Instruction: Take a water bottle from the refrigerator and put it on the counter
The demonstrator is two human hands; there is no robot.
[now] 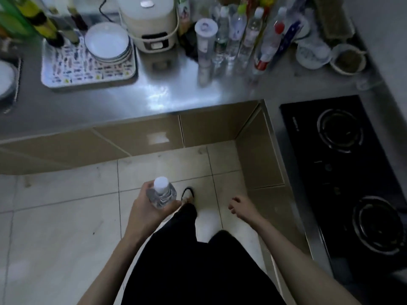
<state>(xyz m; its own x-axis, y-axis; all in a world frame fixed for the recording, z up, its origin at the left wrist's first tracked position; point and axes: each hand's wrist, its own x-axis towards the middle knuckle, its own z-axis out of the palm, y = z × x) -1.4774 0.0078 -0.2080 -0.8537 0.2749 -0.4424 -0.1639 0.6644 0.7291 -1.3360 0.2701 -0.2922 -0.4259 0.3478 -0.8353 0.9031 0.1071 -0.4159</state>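
Note:
A clear water bottle (161,193) with a white cap stands upright in my left hand (146,213), which is shut around its body at waist height above the tiled floor. My right hand (241,206) hangs free to the right, fingers loosely curled, holding nothing. The steel counter (167,93) runs across the view ahead of me, its front edge well beyond both hands. The refrigerator is out of view.
On the counter stand a patterned tray (88,69) with stacked white bowls (108,41), a rice cooker (148,23), several clear bottles (235,34) and small bowls (348,60). A black two-burner hob (343,172) lies to the right. Beige cabinet doors (136,137) sit below.

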